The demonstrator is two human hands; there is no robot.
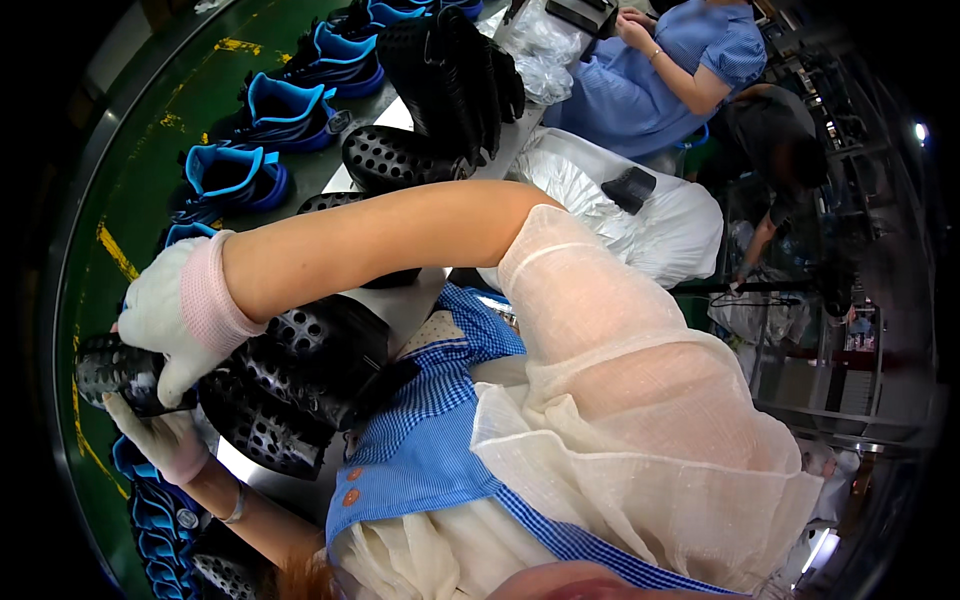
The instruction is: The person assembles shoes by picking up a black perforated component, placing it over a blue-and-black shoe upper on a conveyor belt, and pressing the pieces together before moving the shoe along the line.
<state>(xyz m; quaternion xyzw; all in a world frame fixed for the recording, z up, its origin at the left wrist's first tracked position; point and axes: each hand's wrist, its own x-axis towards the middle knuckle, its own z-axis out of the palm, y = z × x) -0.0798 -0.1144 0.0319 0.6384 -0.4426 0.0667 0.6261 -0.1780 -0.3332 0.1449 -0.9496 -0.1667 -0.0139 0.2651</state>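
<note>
My right hand point(165, 315), in a white glove with a pink cuff, grips a black foot-shaped piece point(120, 372) with a bumpy, perforated-looking surface from above. Below it, my left hand point(160, 435), also gloved, holds the lower side of the same piece. The gloves hide part of it. Close by, toward my lap, lie several more black foot-shaped pieces point(275, 410) with round holes. Dark high-top shoes with bright blue linings point(222, 175) stand in a row along the green surface point(140, 200) beyond my hands.
Tall black pieces point(430, 80) and a perforated one point(400, 155) stand on the light bench beyond my right arm. A large white plastic bag point(660, 225) sits beside it. A co-worker in blue point(640, 80) sits farther off; another person point(775, 140) bends nearby. More blue-lined shoes point(165, 530) crowd below.
</note>
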